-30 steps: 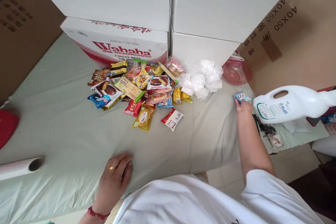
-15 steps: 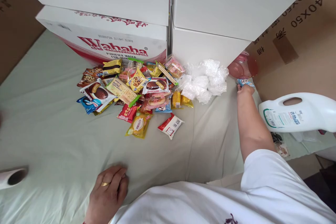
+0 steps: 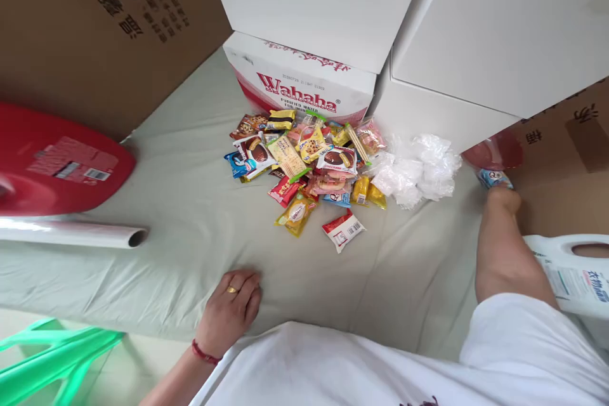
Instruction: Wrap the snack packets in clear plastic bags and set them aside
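Observation:
My right hand (image 3: 505, 198) reaches to the far right and is closed on a small blue snack packet (image 3: 495, 178). That packet is beside a translucent pinkish-red container (image 3: 495, 150), partly cut off by the boxes. Curled and closed, my left hand (image 3: 231, 306) rests on the pale green sheet (image 3: 190, 216); nothing shows in its fingers. A heap of wrapped snacks (image 3: 288, 155) lies in the middle, with a red-and-white packet (image 3: 343, 229) a little apart at the front. Right of the heap is a pile of crumpled clear plastic (image 3: 416, 171).
A Wahaha carton (image 3: 299, 85) and white boxes (image 3: 447, 101) form the back wall. At left are a cardboard box (image 3: 109, 32), a red jug (image 3: 66, 162), a white roll (image 3: 76, 233) and a green stool (image 3: 61, 355). A white detergent bottle (image 3: 566, 273) lies by my right arm.
The view has swung left, bringing in the red jug, more of the roll and the green stool. My right hand still holds the blue packet by the pinkish container; my left hand stays on the sheet.

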`<state>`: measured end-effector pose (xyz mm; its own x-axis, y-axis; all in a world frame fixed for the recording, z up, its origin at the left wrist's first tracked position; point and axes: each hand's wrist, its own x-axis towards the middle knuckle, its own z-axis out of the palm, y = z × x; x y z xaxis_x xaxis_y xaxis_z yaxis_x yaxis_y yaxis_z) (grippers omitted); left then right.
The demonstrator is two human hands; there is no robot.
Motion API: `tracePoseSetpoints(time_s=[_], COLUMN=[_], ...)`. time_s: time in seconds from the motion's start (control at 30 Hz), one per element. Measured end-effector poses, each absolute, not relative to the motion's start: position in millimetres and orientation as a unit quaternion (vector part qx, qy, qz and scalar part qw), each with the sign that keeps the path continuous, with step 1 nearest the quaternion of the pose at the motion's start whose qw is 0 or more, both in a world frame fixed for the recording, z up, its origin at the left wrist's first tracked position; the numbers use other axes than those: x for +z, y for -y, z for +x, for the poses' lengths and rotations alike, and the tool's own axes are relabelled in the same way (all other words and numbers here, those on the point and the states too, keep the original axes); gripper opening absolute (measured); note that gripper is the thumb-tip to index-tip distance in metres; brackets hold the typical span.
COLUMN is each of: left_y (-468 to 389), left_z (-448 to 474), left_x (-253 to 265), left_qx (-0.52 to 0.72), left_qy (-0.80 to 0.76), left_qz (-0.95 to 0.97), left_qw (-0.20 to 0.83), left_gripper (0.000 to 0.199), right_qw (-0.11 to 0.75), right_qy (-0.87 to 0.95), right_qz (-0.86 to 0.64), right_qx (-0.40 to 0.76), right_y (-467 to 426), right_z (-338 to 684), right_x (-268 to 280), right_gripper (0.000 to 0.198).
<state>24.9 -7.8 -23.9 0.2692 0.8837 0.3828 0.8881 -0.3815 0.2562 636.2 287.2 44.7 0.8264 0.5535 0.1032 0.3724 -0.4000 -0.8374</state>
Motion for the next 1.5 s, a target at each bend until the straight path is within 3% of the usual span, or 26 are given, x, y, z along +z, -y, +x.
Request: tracePoseSetpoints(time_s=[0.07, 0.2, 0.3, 0.43, 0.53, 0.6, 0.67, 0.77, 0.83, 0.93, 1.0, 1.03, 1.17, 1.4, 1.5], left_y=[8.1, 7.6, 7.6, 9.1, 11.3, 12.6, 12.8, 7.4, -1.7, -23.2, -40.2, -48.2, -66.7, -54.2, -46.9], left_z=[24.6, 22.4, 20.7, 20.5, 20.3, 19.0, 17.9, 23.9, 37.8, 71.9, 93.9, 101.6, 102.8, 77.3, 79.8], left_x=[-23.5, -21.5, -21.3, -23.9, -25.6, -25.4, -23.7, -17.1, -10.1, 1.4, 6.4, 7.6, 6.7, 3.5, 4.8], left_qx=[-0.244, -0.269, -0.279, -0.285, -0.300, -0.324, -0.358, -0.399, -0.414, -0.445, -0.478, -0.488, -0.527, -0.502, -0.492], left_qy=[0.557, 0.553, 0.549, 0.554, 0.560, 0.567, 0.580, 0.603, 0.598, 0.544, 0.500, 0.480, 0.460, 0.482, 0.472], left_qz=[-0.794, -0.788, -0.785, -0.779, -0.767, -0.747, -0.711, -0.637, -0.592, -0.545, -0.531, -0.540, -0.520, -0.360, -0.312], left_qw=[-0.005, -0.043, -0.061, -0.069, -0.091, -0.126, -0.173, -0.268, -0.349, -0.458, -0.489, -0.490, -0.490, -0.622, -0.662], left_gripper=[0.016, 0.017, 0.016, 0.017, 0.018, 0.018, 0.019, 0.018, 0.018, 0.026, 0.065, 0.075, 0.030, 0.048, 0.053], right_qw=[0.462, 0.482, 0.464, 0.367, 0.306, 0.324, 0.410, 0.539, 0.565, 0.530, 0.485, 0.464, 0.431, 0.364, 0.436], right_qy=[0.255, 0.312, 0.500, 0.650, 0.691, 0.673, 0.594, 0.415, 0.318, 0.251, 0.245, 0.250, 0.284, 0.217, 0.306], right_qz=[-0.849, -0.818, -0.731, -0.659, -0.647, -0.655, -0.669, -0.633, -0.584, -0.546, -0.535, -0.532, -0.536, -0.495, -0.549], right_qx=[0.025, -0.035, 0.016, 0.092, 0.105, 0.116, 0.177, 0.371, 0.488, 0.599, 0.647, 0.663, 0.668, 0.758, 0.645], right_y=[-281.7, -268.0, -247.2, -223.2, -216.6, -211.4, -200.3, -170.9, -146.1, -108.3, -86.4, -77.4, -62.0, -70.2, -65.8], right_z=[632.5, 601.4, 549.1, 467.7, 428.8, 417.3, 411.7, 397.8, 376.7, 329.5, 298.1, 285.8, 272.0, 311.9, 315.4], right_x=[43.2, 40.1, 42.5, 41.5, 35.5, 33.7, 35.2, 39.1, 38.1, 31.2, 27.5, 27.0, 33.6, 34.3, 24.8], right_gripper=[0.023, 0.026, 0.016, 0.031, 0.030, 0.028, 0.030, 0.032, 0.033, 0.035, 0.037, 0.038, 0.037, 0.039, 0.042])
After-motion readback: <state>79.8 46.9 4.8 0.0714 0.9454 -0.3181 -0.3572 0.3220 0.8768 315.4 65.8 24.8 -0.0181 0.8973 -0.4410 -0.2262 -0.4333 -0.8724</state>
